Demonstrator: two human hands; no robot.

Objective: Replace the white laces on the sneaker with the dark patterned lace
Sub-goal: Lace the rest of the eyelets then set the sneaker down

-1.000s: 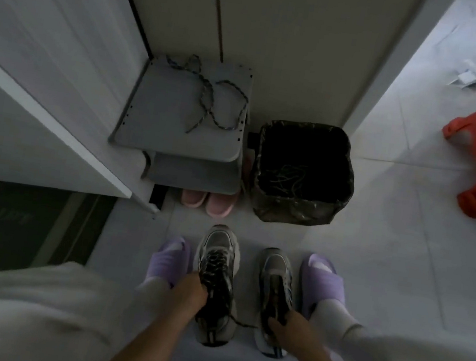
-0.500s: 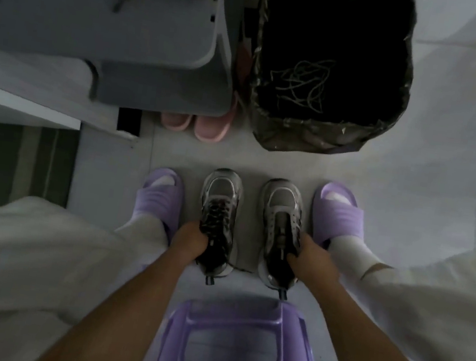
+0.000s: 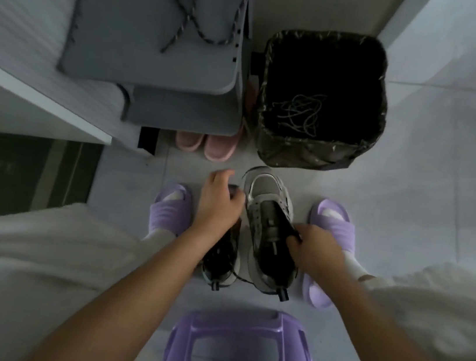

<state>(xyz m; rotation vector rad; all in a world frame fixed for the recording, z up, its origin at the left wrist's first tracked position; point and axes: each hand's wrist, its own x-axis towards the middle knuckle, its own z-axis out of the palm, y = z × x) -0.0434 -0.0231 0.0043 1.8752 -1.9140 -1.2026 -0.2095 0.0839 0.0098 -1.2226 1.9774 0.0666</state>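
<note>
dark patterned lace (image 3: pixel 200 6) is lying loose on top of the grey rack (image 3: pixel 144 54), up and to the left of both grips, well apart from the shoes; count: one, looped over itself; my left hand (image 3: pixel 218 205) is the nearer one to it; it's hovering over the toe of the left sneaker (image 3: pixel 221 257), fingers loosely curled, nothing in them that I can see; can't tell if it's touching the toe; that sneaker is sitting on the floor, dark lacing showing beside my wrist; right sneaker (image 3: pixel 268 215) is lying just beside it, long axis running heel toward me, toe away and tipping slightly left; no lace showing in its eyelets as far as I can tell; my right hand (image 3: pixel 315 249) is pinching its tongue at the collar; so I'm judging the reach as going up-left with the left hand, right one steadying the shoe; bin (image 3: pixel 310 157) ahead of the toe is holding one tangle of pale laces (image 3: pixel 298 112), strands too snarled to count; totals: two sneakers, one dark lace, two hands
</note>
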